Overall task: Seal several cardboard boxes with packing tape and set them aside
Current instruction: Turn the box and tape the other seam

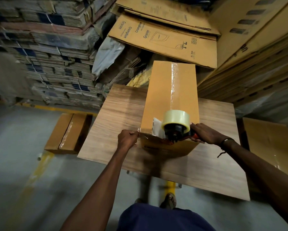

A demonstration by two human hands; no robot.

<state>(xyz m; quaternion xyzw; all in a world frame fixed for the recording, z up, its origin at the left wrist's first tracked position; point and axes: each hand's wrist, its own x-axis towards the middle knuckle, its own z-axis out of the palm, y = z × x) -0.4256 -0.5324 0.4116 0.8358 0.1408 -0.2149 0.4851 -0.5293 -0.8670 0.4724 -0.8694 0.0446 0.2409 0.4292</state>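
Note:
A long brown cardboard box [158,90] lies lengthwise on a wooden table [116,114], with a strip of clear tape [174,84] running down its top seam. My right hand [204,134] grips the orange handle of a tape dispenser [175,127] that sits at the box's near end, carrying a clear tape roll. My left hand [127,139] pinches a loose end of tape at the box's near left corner, fingers curled against the box edge.
A taped box [67,133] lies on the floor left of the table. Another brown box [269,139] stands at the right. Flattened printed cartons [163,39] and tall stacks of bundled cardboard [45,52] surround the far side. My foot [169,200] is below the table's near edge.

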